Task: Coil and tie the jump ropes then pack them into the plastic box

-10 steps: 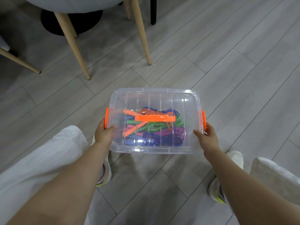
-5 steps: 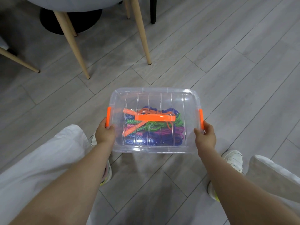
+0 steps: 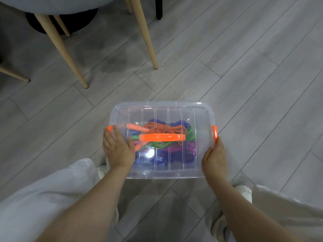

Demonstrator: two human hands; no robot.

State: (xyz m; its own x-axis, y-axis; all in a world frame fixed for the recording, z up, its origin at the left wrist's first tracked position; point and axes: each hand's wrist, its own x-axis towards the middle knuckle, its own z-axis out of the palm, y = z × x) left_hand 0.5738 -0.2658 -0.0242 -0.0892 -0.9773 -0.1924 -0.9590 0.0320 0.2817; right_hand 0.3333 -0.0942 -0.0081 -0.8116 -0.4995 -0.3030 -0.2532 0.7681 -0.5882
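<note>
A clear plastic box (image 3: 201, 112) with its lid on stands on the grey floor between my feet. An orange carry handle (image 3: 162, 137) lies flat across the lid, and orange latches sit at the left end (image 3: 109, 128) and right end (image 3: 215, 133). Coiled jump ropes (image 3: 174, 144) in orange, green, purple and blue show through the lid. My left hand (image 3: 117, 147) lies flat on the lid's left part with straight fingers. My right hand (image 3: 214, 157) holds the box's right end just below the right latch; its fingertips are hidden.
Pale wooden chair legs (image 3: 146, 34) stand on the floor beyond the box, with a dark round base (image 3: 73, 21) behind them. My white trousers (image 3: 43, 194) and shoes (image 3: 243, 190) frame the box on both sides.
My left hand has come off the left latch and moved onto the top of the lid. The right hand stays at the right end.
</note>
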